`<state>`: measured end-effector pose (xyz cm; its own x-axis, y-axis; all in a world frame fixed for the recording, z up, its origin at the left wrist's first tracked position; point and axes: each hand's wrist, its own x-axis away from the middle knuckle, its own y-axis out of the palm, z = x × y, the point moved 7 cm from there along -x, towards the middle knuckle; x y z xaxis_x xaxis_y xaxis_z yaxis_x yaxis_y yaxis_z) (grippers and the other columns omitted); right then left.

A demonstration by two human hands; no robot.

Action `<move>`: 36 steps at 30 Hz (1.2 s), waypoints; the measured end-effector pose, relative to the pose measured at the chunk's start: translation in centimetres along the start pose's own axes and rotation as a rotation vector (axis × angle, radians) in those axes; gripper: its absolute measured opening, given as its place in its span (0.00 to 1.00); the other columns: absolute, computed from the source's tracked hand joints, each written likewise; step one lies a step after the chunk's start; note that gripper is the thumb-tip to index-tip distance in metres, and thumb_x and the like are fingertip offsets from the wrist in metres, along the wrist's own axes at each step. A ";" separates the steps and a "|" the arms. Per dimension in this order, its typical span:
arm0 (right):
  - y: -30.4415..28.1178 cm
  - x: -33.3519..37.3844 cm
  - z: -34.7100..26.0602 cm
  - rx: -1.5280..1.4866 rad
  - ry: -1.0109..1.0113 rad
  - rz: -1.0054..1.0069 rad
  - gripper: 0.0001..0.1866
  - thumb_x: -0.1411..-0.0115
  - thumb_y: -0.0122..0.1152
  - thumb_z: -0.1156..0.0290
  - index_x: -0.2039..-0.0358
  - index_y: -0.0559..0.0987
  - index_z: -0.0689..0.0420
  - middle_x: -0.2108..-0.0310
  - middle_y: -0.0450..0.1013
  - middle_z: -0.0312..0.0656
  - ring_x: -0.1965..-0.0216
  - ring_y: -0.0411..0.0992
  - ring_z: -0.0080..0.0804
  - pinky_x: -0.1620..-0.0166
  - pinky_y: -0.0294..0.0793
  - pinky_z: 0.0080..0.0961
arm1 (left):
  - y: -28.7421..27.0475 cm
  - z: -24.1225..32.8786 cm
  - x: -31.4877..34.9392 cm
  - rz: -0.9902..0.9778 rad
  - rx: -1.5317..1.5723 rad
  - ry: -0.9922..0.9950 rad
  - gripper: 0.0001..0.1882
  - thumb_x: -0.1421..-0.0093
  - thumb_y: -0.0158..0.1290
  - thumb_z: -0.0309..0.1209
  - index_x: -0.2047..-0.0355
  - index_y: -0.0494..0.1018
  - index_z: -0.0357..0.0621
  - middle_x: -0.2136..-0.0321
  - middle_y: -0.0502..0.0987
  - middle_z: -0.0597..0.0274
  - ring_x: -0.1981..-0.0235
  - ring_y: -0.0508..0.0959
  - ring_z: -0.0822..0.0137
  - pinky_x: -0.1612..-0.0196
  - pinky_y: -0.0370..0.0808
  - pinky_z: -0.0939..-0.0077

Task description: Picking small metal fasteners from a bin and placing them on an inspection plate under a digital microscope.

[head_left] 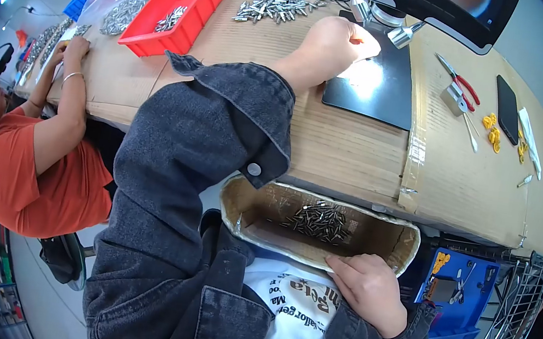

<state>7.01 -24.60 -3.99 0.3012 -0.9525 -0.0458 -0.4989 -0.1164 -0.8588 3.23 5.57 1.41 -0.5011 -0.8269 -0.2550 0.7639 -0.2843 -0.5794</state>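
Note:
My left hand [338, 46] is raised over a black mat [374, 90], under the lamps of a screen device. Its fingers are pinched together; whatever lies between them is lost in the glare. In front of me, below the table edge, sits an open cardboard box [231, 205] with taped edges. Small metal pins [321, 223] lie heaped inside it. At the box's near right rim rests my right hand [369, 291], its fingers closed over the edge. A pile of shiny metal parts [283, 1] spreads on the table beyond my left hand.
A screen [437, 6] with two small lamps [406, 35] overhangs the mat. Left stands a red bin [193, 12] holding some parts. Red-handled pliers [460, 83], a phone [507, 110] and yellow finger cots [492, 132] lie right. A person in orange [28, 172] works at the left.

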 end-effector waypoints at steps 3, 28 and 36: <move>0.2 0.2 0.3 0.011 0.001 -0.015 0.12 0.43 0.60 0.71 0.59 0.80 0.58 0.68 0.76 0.39 0.70 0.72 0.36 0.62 0.71 0.27 | -0.2 0.4 0.2 -0.023 -0.035 0.021 0.12 0.48 0.56 0.28 0.65 0.82 0.37 0.74 0.82 0.54 0.80 0.75 0.64 0.72 0.73 0.72; 0.3 0.4 -0.2 0.013 0.005 -0.051 0.12 0.42 0.60 0.71 0.57 0.80 0.58 0.68 0.76 0.39 0.69 0.72 0.37 0.62 0.71 0.28 | -0.5 1.7 2.6 -0.037 -0.022 -0.008 0.10 0.47 0.54 0.30 0.70 0.81 0.37 0.72 0.80 0.50 0.72 0.78 0.56 0.66 0.75 0.69; 0.4 0.0 0.0 0.026 0.018 -0.065 0.13 0.42 0.60 0.71 0.57 0.80 0.58 0.68 0.77 0.39 0.69 0.72 0.37 0.62 0.71 0.28 | 1.4 7.3 13.2 -0.721 -0.287 0.337 0.08 0.46 0.56 0.31 0.71 0.77 0.38 0.73 0.78 0.56 0.77 0.76 0.59 0.69 0.75 0.68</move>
<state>6.83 -24.61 -4.36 0.3172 -0.9481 0.0198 -0.4573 -0.1712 -0.8727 0.66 -9.27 2.85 -0.9556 -0.2882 0.0613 0.1006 -0.5149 -0.8513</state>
